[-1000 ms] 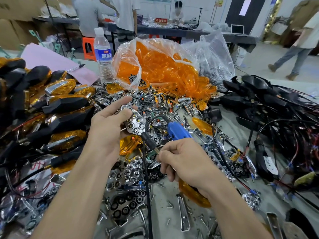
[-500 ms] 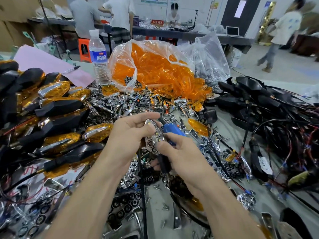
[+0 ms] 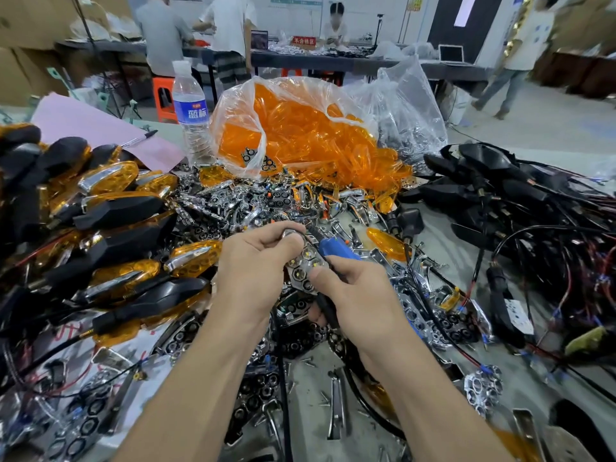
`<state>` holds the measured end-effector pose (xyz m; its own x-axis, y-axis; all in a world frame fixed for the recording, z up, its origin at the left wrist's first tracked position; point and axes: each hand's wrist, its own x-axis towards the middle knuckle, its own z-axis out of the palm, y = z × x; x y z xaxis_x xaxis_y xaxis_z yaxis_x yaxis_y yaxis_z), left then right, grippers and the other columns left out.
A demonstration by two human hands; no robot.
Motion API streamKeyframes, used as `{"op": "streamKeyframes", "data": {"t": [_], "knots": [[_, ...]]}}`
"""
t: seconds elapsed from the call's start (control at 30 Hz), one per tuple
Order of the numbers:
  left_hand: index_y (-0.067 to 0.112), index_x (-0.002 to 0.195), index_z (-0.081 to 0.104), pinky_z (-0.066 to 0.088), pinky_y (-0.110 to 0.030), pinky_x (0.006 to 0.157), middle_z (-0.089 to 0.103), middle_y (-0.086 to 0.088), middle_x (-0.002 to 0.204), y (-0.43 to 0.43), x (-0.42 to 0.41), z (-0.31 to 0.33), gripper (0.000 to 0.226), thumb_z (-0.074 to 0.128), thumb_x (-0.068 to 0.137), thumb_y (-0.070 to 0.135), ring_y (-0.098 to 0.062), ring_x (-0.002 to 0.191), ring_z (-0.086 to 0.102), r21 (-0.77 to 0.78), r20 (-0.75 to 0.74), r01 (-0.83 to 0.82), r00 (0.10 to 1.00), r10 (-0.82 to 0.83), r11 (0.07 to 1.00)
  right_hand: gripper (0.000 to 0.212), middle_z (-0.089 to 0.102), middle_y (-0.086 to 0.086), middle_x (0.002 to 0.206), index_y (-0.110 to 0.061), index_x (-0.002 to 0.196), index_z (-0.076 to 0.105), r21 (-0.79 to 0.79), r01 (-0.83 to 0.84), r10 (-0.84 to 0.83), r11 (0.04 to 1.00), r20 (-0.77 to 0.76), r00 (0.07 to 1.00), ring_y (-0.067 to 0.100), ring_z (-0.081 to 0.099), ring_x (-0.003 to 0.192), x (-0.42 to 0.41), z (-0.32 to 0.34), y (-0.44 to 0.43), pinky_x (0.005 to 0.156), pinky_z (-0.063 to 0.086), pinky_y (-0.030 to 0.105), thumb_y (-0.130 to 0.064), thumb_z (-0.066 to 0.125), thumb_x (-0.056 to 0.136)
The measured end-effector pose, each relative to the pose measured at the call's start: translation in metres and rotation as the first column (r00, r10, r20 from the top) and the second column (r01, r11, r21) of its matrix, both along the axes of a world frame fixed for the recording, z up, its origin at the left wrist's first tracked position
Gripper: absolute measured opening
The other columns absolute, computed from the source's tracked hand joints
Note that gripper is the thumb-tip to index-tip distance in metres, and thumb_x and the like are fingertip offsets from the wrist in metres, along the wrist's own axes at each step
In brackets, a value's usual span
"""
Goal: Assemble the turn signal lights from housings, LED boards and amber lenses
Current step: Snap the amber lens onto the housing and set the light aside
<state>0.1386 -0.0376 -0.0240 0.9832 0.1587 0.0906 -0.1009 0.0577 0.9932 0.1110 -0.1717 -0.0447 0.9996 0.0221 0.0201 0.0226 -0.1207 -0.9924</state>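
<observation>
The left hand (image 3: 256,265) grips a chrome reflector plate (image 3: 305,261) above the middle of the bench (image 3: 313,371). The right hand (image 3: 360,295), close against it, grips a blue-handled tool (image 3: 335,250), thumb on the plate. A bag of amber lenses (image 3: 300,135) lies behind, with finished lights (image 3: 110,208) to the left.

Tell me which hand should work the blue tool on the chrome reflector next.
Right. The right hand grips the blue tool close against the chrome reflector, while the left hand is occupied holding that reflector.
</observation>
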Motion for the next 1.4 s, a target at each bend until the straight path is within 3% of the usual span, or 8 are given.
{"op": "streamKeyframes", "data": {"t": [0.17,0.4,0.67,0.83,0.97,1.1,1.23,1.4], "knots": [[0.04,0.102,0.078,0.048,-0.043,0.069,0.066,-0.011,0.076,0.005,-0.003,0.004,0.023,0.069,0.081,0.038,-0.028,0.069,0.057,0.28,0.064,0.122,0.987,-0.145,0.952,0.018,0.055,0.002,0.056,-0.016,0.079,0.073,0.087,0.066,-0.069,0.994,0.023,0.997,0.024,0.054,0.051,-0.001,0.0,0.0,0.055,0.046,0.041,-0.027,0.066,0.092],[0.024,0.102,0.084,0.049,-0.062,0.106,0.08,-0.001,0.104,0.011,0.002,0.005,0.017,0.073,0.091,0.033,-0.03,0.107,0.07,0.033,-0.09,0.112,0.99,-0.109,0.993,0.024,0.063,0.002,0.062,-0.024,0.079,0.078,0.182,-0.004,0.006,0.983,-0.009,1.0,0.02,0.062,0.053,-0.004,0.007,-0.001,0.056,0.055,0.033,-0.014,0.069,0.098],[0.03,0.099,0.079,0.054,-0.05,0.098,0.08,0.001,0.105,0.003,-0.006,0.009,0.025,0.059,0.089,0.042,-0.023,0.103,0.073,0.073,-0.074,0.315,0.948,-0.31,0.946,0.015,0.068,0.007,0.064,-0.017,0.083,0.082,0.175,0.083,-0.09,0.981,0.029,0.996,0.025,0.061,0.051,-0.006,0.012,0.0,0.055,0.055,0.037,-0.014,0.071,0.094],[0.018,0.086,0.076,0.058,-0.04,0.071,0.077,0.002,0.081,0.005,0.0,0.013,0.023,0.064,0.101,0.029,-0.023,0.078,0.07,0.003,-0.032,-0.068,0.997,0.068,0.998,0.028,0.079,0.008,0.082,-0.022,0.082,0.083,0.237,0.11,-0.125,0.965,0.049,0.991,0.024,0.076,0.071,-0.009,0.022,0.003,0.065,0.061,0.03,-0.025,0.064,0.102],[0.01,0.095,0.071,0.059,-0.03,0.053,0.077,-0.004,0.079,0.048,0.013,0.016,0.016,0.06,0.103,0.017,-0.025,0.074,0.073,-0.288,-0.188,-0.186,0.973,0.135,0.939,0.032,0.077,-0.021,0.09,-0.032,0.105,0.08,-0.209,0.207,-0.157,0.956,0.233,0.96,-0.007,0.072,0.089,-0.006,0.029,-0.012,0.085,0.057,0.015,-0.005,0.062,0.099],[0.01,0.097,0.071,0.059,-0.03,0.051,0.074,-0.01,0.093,0.056,0.016,0.01,0.011,0.062,0.102,0.016,-0.031,0.082,0.073,-0.367,-0.231,-0.176,0.968,0.094,0.914,0.046,0.066,-0.021,0.092,-0.034,0.111,0.078,-0.772,-0.102,0.151,0.628,-0.007,0.988,-0.002,0.063,0.066,-0.002,0.037,0.006,0.055,0.045,0.007,0.003,0.059,0.092],[0.016,0.091,0.076,0.06,-0.034,0.053,0.072,0.006,0.065,0.059,0.019,0.01,0.012,0.066,0.098,0.012,-0.024,0.076,0.072,-0.31,-0.196,-0.205,0.969,0.148,0.928,0.051,0.072,-0.002,0.107,-0.034,0.12,0.07,-0.884,-0.216,0.222,0.414,-0.132,0.966,0.018,0.07,0.081,0.001,0.04,0.02,0.076,0.062,0.035,0.005,0.065,0.086],[0.021,0.069,0.08,0.054,-0.033,0.056,0.073,0.005,0.066,0.07,0.023,0.008,0.021,0.072,0.088,0.018,-0.019,0.059,0.068,-0.322,-0.233,-0.279,0.95,0.21,0.905,0.031,0.076,-0.006,0.095,-0.029,0.109,0.076,-0.813,-0.016,0.175,0.582,0.105,0.979,0.012,0.068,0.072,0.007,0.052,0.034,0.072,0.062,0.036,-0.008,0.065,0.089]]}}
